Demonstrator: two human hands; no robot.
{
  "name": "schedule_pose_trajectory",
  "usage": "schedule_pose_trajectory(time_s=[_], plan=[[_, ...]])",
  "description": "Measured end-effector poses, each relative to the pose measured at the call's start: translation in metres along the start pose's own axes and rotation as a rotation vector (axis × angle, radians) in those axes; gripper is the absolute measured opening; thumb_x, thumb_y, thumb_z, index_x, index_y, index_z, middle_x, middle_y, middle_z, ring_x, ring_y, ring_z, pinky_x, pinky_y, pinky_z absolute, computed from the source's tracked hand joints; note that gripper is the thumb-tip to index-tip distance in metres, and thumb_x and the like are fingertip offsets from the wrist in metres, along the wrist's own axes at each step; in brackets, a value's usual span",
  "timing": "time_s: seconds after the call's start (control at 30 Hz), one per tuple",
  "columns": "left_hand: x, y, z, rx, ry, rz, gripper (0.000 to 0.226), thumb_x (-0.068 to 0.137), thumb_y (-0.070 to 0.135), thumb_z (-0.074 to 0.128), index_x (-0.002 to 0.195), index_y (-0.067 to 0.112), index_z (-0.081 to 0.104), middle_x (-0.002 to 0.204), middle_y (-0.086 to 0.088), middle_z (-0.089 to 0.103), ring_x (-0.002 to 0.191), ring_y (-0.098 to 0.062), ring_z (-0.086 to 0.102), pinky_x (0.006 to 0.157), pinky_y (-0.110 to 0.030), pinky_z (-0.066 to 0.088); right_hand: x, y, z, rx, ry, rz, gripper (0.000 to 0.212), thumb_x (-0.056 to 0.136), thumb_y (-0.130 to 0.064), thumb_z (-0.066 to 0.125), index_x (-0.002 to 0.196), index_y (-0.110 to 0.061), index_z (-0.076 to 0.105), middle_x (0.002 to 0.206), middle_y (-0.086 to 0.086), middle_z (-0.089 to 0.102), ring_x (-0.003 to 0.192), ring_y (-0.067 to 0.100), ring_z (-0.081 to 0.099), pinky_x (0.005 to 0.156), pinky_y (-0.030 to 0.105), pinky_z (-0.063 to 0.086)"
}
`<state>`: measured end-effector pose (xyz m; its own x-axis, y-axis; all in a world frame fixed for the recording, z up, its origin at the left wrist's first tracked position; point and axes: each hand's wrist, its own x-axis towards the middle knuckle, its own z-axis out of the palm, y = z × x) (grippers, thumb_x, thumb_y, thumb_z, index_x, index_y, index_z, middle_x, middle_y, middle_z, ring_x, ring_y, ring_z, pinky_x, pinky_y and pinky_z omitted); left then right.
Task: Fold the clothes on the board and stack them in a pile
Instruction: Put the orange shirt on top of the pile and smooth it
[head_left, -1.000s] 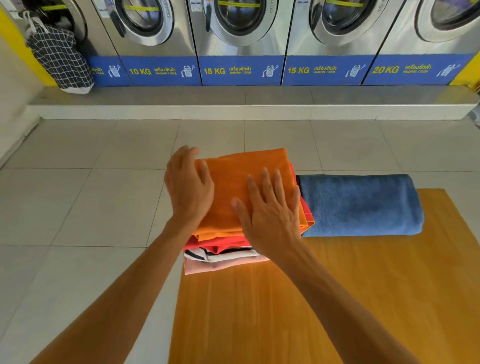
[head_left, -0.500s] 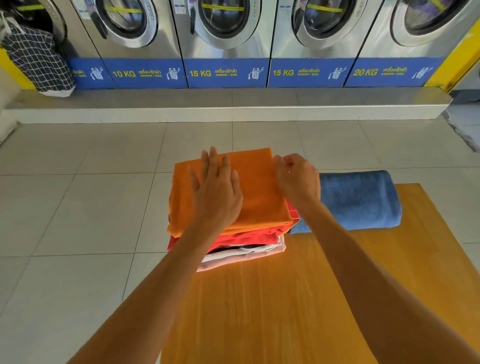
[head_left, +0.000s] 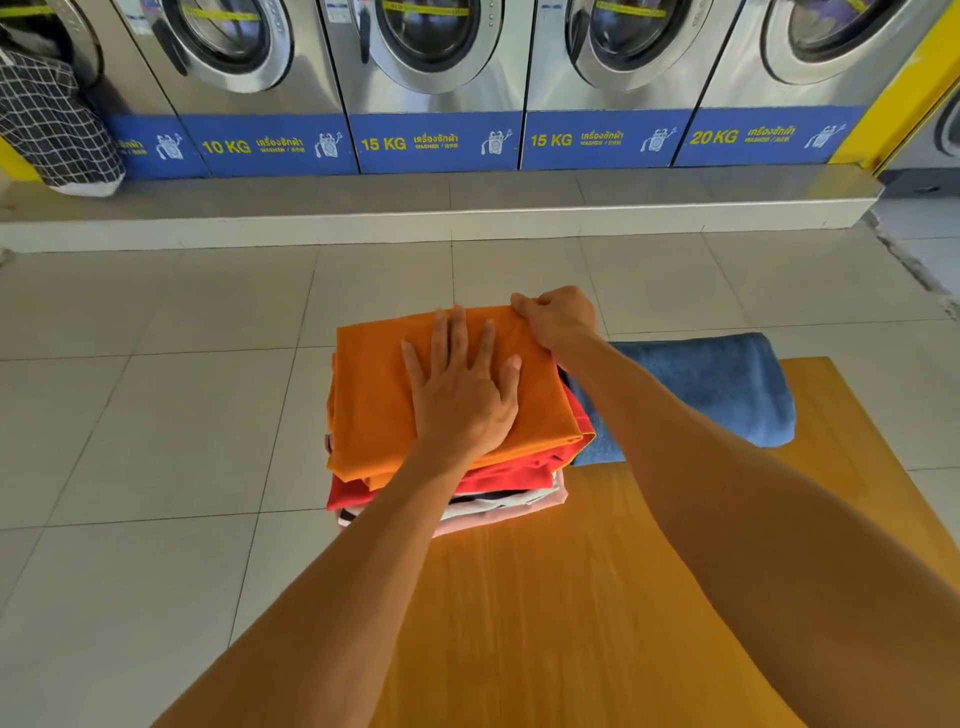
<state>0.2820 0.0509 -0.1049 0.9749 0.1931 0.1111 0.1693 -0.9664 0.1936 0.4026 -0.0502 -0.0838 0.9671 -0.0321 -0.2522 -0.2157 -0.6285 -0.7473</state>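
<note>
My left hand (head_left: 462, 400) spread flat on orange garment (head_left: 374, 395), pinning pile (head_left: 447, 493) at board (head_left: 597, 597) far-left corner. My right hand (head_left: 558, 317) pinches far right corner, probably to square edge. Blue towel (head_left: 717, 384) beside pile.

At the centre of the frame the left hand (head_left: 462, 400) lies flat, fingers spread, on the folded orange cloth (head_left: 379, 395) topping the pile (head_left: 467, 488). The right hand (head_left: 558, 317) pinches the cloth's upper right corner. To the right lies a folded blue towel (head_left: 717, 384), both on the wooden board (head_left: 571, 623). Washing machines (head_left: 431, 78) line the top edge.
</note>
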Motion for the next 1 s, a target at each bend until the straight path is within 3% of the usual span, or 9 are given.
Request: schedule_pose_trajectory(time_s=[0.13,0.23,0.3,0.37,0.47,0.57,0.77,0.9,1.0], plan=[[0.004,0.005,0.002,0.022,-0.046,0.008,0.070,0.094,0.063,0.008,0.155,0.030,0.014,0.165,-0.005,0.000,0.151,-0.028,-0.006,0.115,-0.063,-0.003,0.004,0.008,-0.001,-0.008,0.057,0.006,0.041,0.096,-0.050,0.059,0.079,-0.015,0.071,0.078,0.004,0.070,0.071,0.020,0.068,0.074,0.038,0.061],[0.006,0.004,0.002,0.013,-0.074,-0.026,0.068,0.095,0.062,0.009,0.156,0.032,0.007,0.165,-0.005,-0.005,0.151,-0.029,-0.009,0.114,-0.064,-0.006,-0.014,0.008,-0.014,0.010,0.088,-0.001,0.050,0.100,-0.050,0.050,0.067,-0.014,0.056,0.066,0.004,0.061,0.053,0.016,0.051,0.058,0.031,0.045],[0.006,0.003,0.002,0.006,-0.078,-0.037,0.067,0.095,0.060,0.009,0.156,0.032,0.004,0.165,-0.004,-0.007,0.151,-0.030,-0.010,0.114,-0.064,-0.008,-0.041,0.014,-0.037,-0.048,-0.030,0.024,0.061,0.096,-0.061,0.045,0.069,-0.009,0.058,0.067,0.009,0.065,0.046,0.015,0.046,0.051,0.028,0.036],[0.006,0.006,0.002,0.008,-0.080,-0.043,0.067,0.095,0.059,0.007,0.156,0.031,0.004,0.165,-0.006,-0.006,0.151,-0.031,-0.010,0.114,-0.064,-0.008,-0.081,0.032,-0.058,-0.157,-0.222,0.069,0.066,0.093,-0.069,0.046,0.065,-0.010,0.056,0.055,0.004,0.060,0.039,0.012,0.041,0.047,0.026,0.032],[0.007,0.011,0.001,0.021,-0.079,-0.053,0.067,0.094,0.058,0.007,0.156,0.031,0.004,0.165,-0.007,-0.005,0.150,-0.033,-0.009,0.113,-0.065,-0.009,-0.132,0.058,-0.065,-0.008,-0.375,0.069,0.056,0.096,-0.056,0.056,0.075,-0.004,0.066,0.056,-0.002,0.062,0.044,0.011,0.045,0.045,0.022,0.036],[0.008,0.012,0.000,0.026,-0.112,-0.055,0.066,0.095,0.057,0.008,0.156,0.031,0.003,0.165,-0.008,-0.007,0.150,-0.033,-0.010,0.113,-0.065,-0.010,-0.154,0.070,-0.053,0.319,-0.236,0.035,0.039,0.100,-0.036,0.060,0.072,-0.009,0.062,0.054,-0.005,0.059,0.044,0.009,0.044,0.043,0.018,0.037],[0.010,0.013,-0.001,0.053,-0.170,-0.035,0.066,0.097,0.057,0.011,0.155,0.031,-0.003,0.164,-0.008,-0.014,0.149,-0.033,-0.015,0.113,-0.066,-0.010,-0.181,0.085,-0.044,0.520,-0.146,0.099,0.033,0.098,-0.028,0.064,0.073,-0.006,0.063,0.057,0.002,0.059,0.041,0.010,0.042,0.040,0.020,0.035],[0.006,0.010,-0.001,0.040,-0.148,-0.030,0.066,0.096,0.058,0.009,0.155,0.032,-0.004,0.164,-0.007,-0.013,0.150,-0.033,-0.015,0.113,-0.065,-0.009,-0.175,0.076,-0.054,0.438,-0.237,0.084,0.032,0.095,-0.033,0.067,0.078,-0.006,0.063,0.062,0.003,0.063,0.046,0.010,0.049,0.045,0.019,0.041],[0.006,0.009,0.001,0.010,-0.140,-0.036,0.065,0.096,0.057,0.008,0.155,0.032,-0.003,0.164,-0.007,-0.012,0.150,-0.032,-0.014,0.113,-0.066,-0.008,-0.138,0.056,-0.057,0.208,-0.100,0.047,0.044,0.089,-0.054,0.066,0.070,-0.015,0.058,0.062,0.000,0.061,0.056,0.015,0.054,0.056,0.027,0.045]])
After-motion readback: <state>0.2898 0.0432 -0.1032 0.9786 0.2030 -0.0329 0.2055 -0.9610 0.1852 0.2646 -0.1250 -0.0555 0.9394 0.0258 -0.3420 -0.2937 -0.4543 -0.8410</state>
